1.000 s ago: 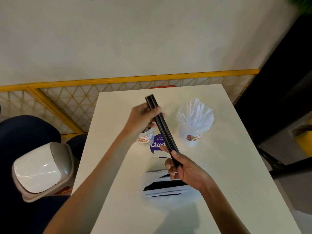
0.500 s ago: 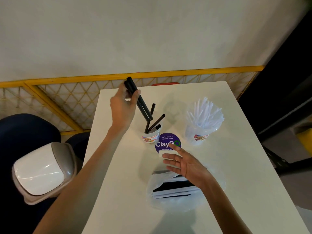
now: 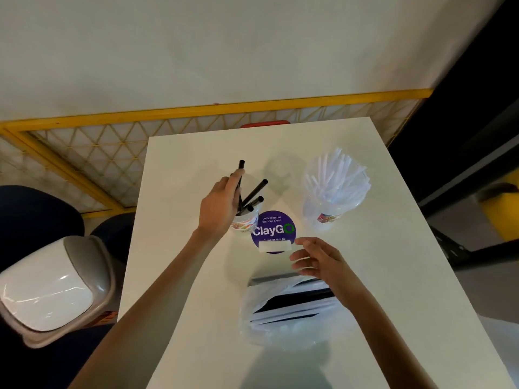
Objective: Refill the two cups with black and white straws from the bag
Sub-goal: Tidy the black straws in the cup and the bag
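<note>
My left hand (image 3: pixel 218 209) grips a bunch of black straws (image 3: pixel 241 175) whose lower ends stand inside the left cup (image 3: pixel 244 224), beside a few other black straws (image 3: pixel 254 193) leaning in it. To the right, a clear cup (image 3: pixel 323 217) is packed with white straws (image 3: pixel 337 178). My right hand (image 3: pixel 320 259) hovers with its fingers apart and nothing in it, just above the mouth of the clear plastic bag (image 3: pixel 283 324). That bag lies near the table's front and holds black and white straws.
A purple round ClayGo sticker (image 3: pixel 273 230) sits on the white table (image 3: pixel 393 276) between the cups. A swing-lid bin (image 3: pixel 53 287) and a dark blue chair (image 3: pixel 33 211) stand left of the table. Yellow mesh fencing (image 3: pixel 92 153) runs behind it.
My left hand carried the black straw bunch from my right hand up and left, then lowered it into the left cup. My right hand let go and opened over the bag.
</note>
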Tool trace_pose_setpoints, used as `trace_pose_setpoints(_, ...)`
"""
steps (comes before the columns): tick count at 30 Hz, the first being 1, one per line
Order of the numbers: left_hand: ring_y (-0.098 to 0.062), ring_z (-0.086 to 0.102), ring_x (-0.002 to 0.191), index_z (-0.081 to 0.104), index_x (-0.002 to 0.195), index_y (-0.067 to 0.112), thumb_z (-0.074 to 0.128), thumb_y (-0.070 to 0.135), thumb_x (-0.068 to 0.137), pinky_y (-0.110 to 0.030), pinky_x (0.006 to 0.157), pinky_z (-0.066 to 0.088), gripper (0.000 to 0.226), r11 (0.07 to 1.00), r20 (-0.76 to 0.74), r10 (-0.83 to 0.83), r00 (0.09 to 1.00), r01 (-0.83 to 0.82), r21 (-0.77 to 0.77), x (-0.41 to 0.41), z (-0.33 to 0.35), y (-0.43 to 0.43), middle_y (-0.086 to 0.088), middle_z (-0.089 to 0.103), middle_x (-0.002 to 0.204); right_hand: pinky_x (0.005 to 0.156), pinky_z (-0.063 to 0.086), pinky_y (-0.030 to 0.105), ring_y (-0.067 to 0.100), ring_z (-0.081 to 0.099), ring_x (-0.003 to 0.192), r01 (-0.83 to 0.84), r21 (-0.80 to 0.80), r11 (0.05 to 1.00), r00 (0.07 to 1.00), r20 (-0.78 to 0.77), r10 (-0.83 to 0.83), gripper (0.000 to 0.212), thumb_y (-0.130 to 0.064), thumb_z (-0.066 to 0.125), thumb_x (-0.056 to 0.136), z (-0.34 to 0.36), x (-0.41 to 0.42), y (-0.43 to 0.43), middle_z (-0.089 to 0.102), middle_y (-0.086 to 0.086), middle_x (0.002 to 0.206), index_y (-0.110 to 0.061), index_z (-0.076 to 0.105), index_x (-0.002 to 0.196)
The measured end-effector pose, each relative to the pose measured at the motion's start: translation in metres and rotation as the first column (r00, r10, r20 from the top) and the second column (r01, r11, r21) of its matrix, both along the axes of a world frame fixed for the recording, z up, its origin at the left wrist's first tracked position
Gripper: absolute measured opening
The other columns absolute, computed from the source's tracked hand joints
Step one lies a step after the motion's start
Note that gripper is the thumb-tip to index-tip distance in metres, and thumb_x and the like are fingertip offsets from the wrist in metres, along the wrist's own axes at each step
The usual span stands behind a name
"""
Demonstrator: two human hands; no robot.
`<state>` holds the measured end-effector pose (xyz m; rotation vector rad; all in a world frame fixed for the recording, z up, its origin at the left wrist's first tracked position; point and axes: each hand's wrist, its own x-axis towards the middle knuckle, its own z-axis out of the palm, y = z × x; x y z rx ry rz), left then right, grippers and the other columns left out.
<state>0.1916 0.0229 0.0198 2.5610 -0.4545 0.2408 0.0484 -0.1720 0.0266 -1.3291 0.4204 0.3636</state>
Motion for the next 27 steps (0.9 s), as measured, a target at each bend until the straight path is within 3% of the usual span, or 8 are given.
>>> trace_pose_setpoints(3,-0.033,0.048,0.114,0.034,0.142,0.01,0.037,0.019,0.096,-0.045,0.074,0.051,0.047,0.999,0.036,-0.025,0.999,0.024,0.033,0.002,-0.001,-0.002,-0.017,0.053,0.122,0.061,0.051,0.021,0.011,0.064,0.057,-0.049,-0.123,0.991,0.998,0.026,0.052,0.023,-0.013,0.042,0.097,0.004,-0.011,-0.012,0.069,-0.001,0.063,-0.009,0.061,0.084)
trace_pose_setpoints(6,-0.038,0.032,0.133,0.024,0.145,0.008,0.019,0.038,0.094,-0.045,0.103,0.038,0.06,0.991,0.03,-0.042,0.999,0.038,0.129,0.006,-0.003,-0.001,-0.021,0.035,0.144,0.067,0.051,0.026,0.018,0.064,0.062,-0.166,-0.255,0.953,0.985,0.003,0.172,0.033,-0.009,0.041,0.098,0.005,-0.022,-0.021,0.069,0.004,0.066,-0.009,0.066,0.075)
trace_pose_setpoints(10,-0.036,0.018,0.141,0.014,0.148,0.009,0.016,0.048,0.093,-0.04,0.115,0.017,0.067,0.997,0.018,-0.01,1.0,0.008,0.079,0.001,0.008,-0.006,-0.02,0.019,0.153,0.08,0.052,0.028,0.022,0.068,0.079,-0.364,-0.595,0.717,0.926,-0.147,0.348,0.028,-0.017,0.049,0.093,-0.004,-0.034,-0.024,0.072,0.008,0.082,-0.008,0.071,0.079)
trace_pose_setpoints(13,-0.033,0.023,0.139,0.021,0.146,0.007,0.029,0.038,0.097,-0.035,0.112,0.023,0.058,0.994,0.061,0.032,0.998,-0.025,-0.104,-0.016,0.032,-0.018,-0.02,0.025,0.15,0.077,0.043,0.023,0.021,0.064,0.088,-0.398,-0.743,0.539,0.902,-0.208,0.379,0.024,-0.022,0.051,0.092,-0.01,-0.043,-0.023,0.067,0.002,0.09,-0.008,0.07,0.095)
trace_pose_setpoints(16,-0.026,0.044,0.123,0.041,0.135,0.004,0.037,0.025,0.096,-0.025,0.101,0.035,0.044,0.937,0.141,0.048,0.989,0.004,-0.349,-0.045,0.056,-0.034,-0.017,0.046,0.133,0.089,0.041,0.021,0.017,0.062,0.105,-0.38,-0.755,0.535,0.91,-0.203,0.361,0.028,-0.019,0.049,0.093,-0.013,-0.05,-0.024,0.064,-0.001,0.118,-0.016,0.063,0.118)
trace_pose_setpoints(19,-0.018,0.058,0.099,0.054,0.119,0.005,0.038,0.017,0.09,-0.029,0.086,0.049,0.036,0.87,0.125,-0.088,0.988,0.137,-0.474,-0.086,0.061,-0.053,-0.009,0.059,0.11,0.099,0.04,0.026,0.02,0.058,0.115,-0.407,-0.764,0.501,0.89,-0.208,0.406,0.037,-0.018,0.047,0.095,-0.02,-0.053,-0.026,0.056,0.004,0.134,-0.016,0.051,0.132)
trace_pose_setpoints(24,-0.001,0.054,0.07,0.066,0.099,0.006,0.049,0.015,0.088,-0.002,0.067,0.041,0.022,0.859,-0.02,-0.328,0.944,0.29,-0.421,-0.158,0.023,-0.074,0.0,0.069,0.087,0.099,0.041,0.033,0.026,0.054,0.12,-0.428,-0.792,0.435,0.863,-0.215,0.457,0.048,-0.013,0.042,0.094,-0.026,-0.059,-0.027,0.055,0.009,0.134,-0.019,0.036,0.141)
trace_pose_setpoints(27,-0.003,0.059,0.076,0.067,0.101,0.009,0.052,0.016,0.091,-0.005,0.072,0.042,0.019,0.91,-0.219,-0.358,0.908,0.286,-0.3,-0.18,-0.007,-0.079,-0.002,0.071,0.094,0.087,0.044,0.032,0.028,0.058,0.109,-0.426,-0.832,0.355,0.843,-0.223,0.49,0.052,-0.012,0.041,0.094,-0.029,-0.064,-0.031,0.061,0.01,0.122,-0.022,0.03,0.144)
